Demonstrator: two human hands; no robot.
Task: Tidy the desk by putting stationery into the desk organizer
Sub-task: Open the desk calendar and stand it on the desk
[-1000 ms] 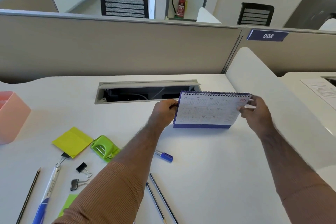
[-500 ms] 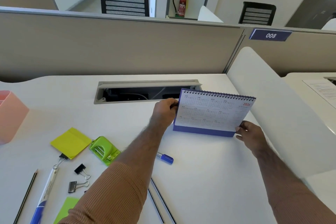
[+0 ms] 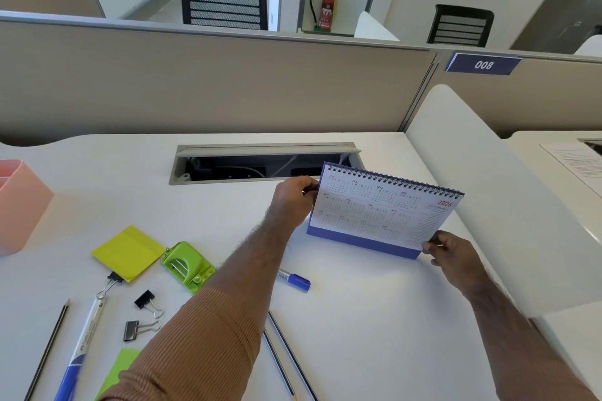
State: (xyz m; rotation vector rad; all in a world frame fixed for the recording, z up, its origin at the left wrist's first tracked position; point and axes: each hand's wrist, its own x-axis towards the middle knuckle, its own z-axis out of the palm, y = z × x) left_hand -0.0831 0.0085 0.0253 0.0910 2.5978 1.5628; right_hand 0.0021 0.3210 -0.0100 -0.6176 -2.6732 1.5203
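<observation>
A purple spiral desk calendar (image 3: 381, 210) stands on the white desk (image 3: 374, 319), turned slightly askew. My left hand (image 3: 294, 197) grips its upper left edge. My right hand (image 3: 451, 252) pinches its lower right corner. The pink desk organizer (image 3: 21, 205) stands at the far left edge, partly cut off. Loose stationery lies at the lower left: yellow sticky notes (image 3: 128, 252), a green hole punch (image 3: 187, 265), two black binder clips (image 3: 145, 299), a pencil (image 3: 49, 348) and a blue-and-white marker (image 3: 81, 352). A blue marker cap end (image 3: 294, 280) shows beside my left forearm.
An open grey cable tray (image 3: 260, 161) is sunk into the desk behind the calendar. A beige partition (image 3: 211, 85) closes the back. A white divider panel (image 3: 508, 198) runs along the right. Two dark pencils (image 3: 286, 358) lie near the front edge, and a green note (image 3: 117, 371) lies under my sleeve.
My right hand has moved from the calendar's upper right corner down to its lower right corner. The calendar's right side has swung toward me.
</observation>
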